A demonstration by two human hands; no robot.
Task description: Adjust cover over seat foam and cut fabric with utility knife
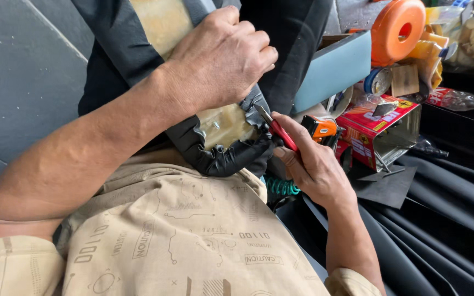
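the left hand is closed in a fist-like grip on the black leather-like cover, pressing it against the yellowish foam cushion it is being wrapped around. the cushion rests against the person's lap, over the beige printed trouser leg, with the cover's edge gathered in wrinkled folds along the foam's lower corner. the right hand is clamped on red-handled metal pliers, whose tip touches the folded cover edge just beside the bare foam. a coiled teal cable shows just under the right hand, and an orange and black tool lies just behind it. further right sits an open red cardboard box with a shiny inside, beside a light blue padded panel. an orange round plastic holder stands behind them, and a clear plastic bottle with a red cap lies near the box. black fabric sheeting spreads across the lower right, and grey floor tiles fill the left.
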